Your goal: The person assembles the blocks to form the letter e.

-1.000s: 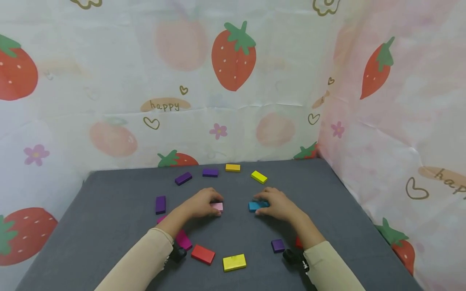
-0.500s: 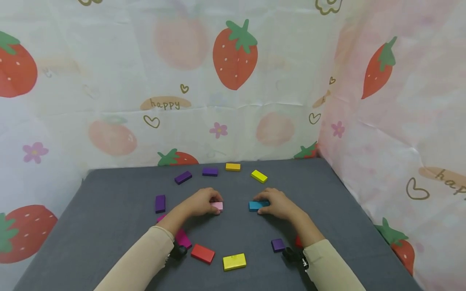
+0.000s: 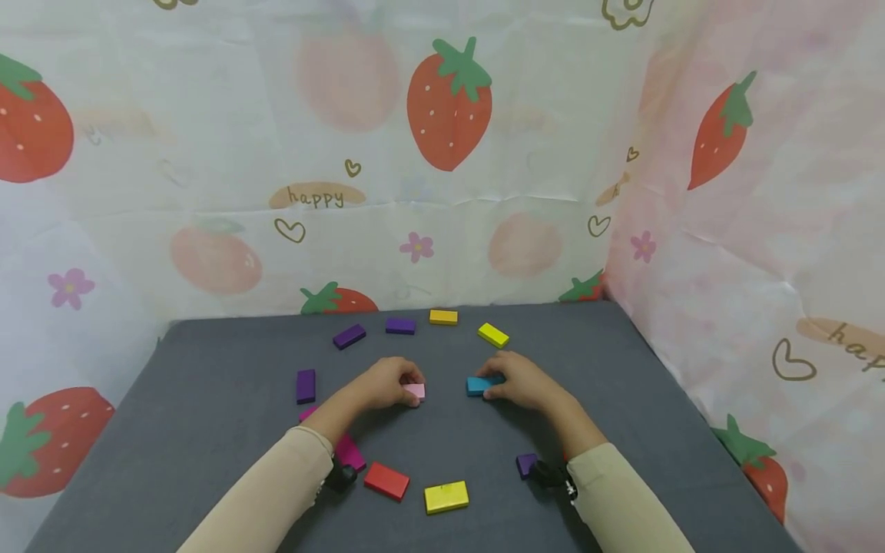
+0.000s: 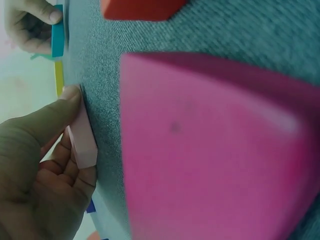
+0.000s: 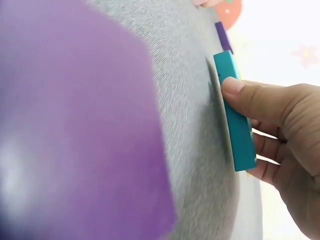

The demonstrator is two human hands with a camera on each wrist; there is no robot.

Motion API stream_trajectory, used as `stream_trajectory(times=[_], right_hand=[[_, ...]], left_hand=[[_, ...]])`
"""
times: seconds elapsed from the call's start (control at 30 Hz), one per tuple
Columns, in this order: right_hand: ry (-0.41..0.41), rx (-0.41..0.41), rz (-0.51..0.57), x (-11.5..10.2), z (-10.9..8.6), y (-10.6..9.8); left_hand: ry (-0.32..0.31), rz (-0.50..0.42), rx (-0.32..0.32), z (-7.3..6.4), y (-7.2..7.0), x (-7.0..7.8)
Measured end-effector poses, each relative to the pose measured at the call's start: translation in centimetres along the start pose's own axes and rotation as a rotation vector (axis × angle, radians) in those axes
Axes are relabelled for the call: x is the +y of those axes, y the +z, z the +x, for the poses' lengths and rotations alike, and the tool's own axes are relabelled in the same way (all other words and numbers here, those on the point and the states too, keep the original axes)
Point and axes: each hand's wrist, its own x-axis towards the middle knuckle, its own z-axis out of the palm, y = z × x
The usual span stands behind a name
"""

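While my left fingers (image 4: 57, 112) pinch pink block (image 4: 84, 140), right fingers (image 5: 255, 100) blue block (image 5: 237, 130), lowering right wrist (image 3: 579, 436) could bump purple block (image 3: 526, 465).

"happy" (image 3: 316, 197) stands on the backdrop (image 3: 387, 146), "hap" (image 3: 853, 339) on its right side (image 3: 726, 253).

The head view is evenly, softly lit; faint shadows lie on the grey tablecloth (image 3: 442, 438) below my left hand (image 3: 383, 384) and right hand (image 3: 525, 382), as if the light came from above. The patterned backdrop (image 3: 387, 138) looks pale and slightly hazy. My left wrist view is dimmer, with a greenish cast; the magenta block (image 4: 210, 150) looms close to the lens, soft-edged, with a whitish glint near its right corner. My right wrist view is brighter: the backdrop washes out nearly to white, the purple block (image 5: 90, 125) is heavily blurred, and the blue block (image 5: 237, 125) looks fairly sharp, a soft shadow beside it.
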Motion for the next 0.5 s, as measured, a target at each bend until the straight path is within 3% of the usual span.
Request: stream_trajectory(times=[0.5], right_hand=[[-0.008,-0.022,0.021,-1.0,3.2,0.9]], left_hand=[[-0.019,-0.010,0.019,-0.4,0.0,0.2]])
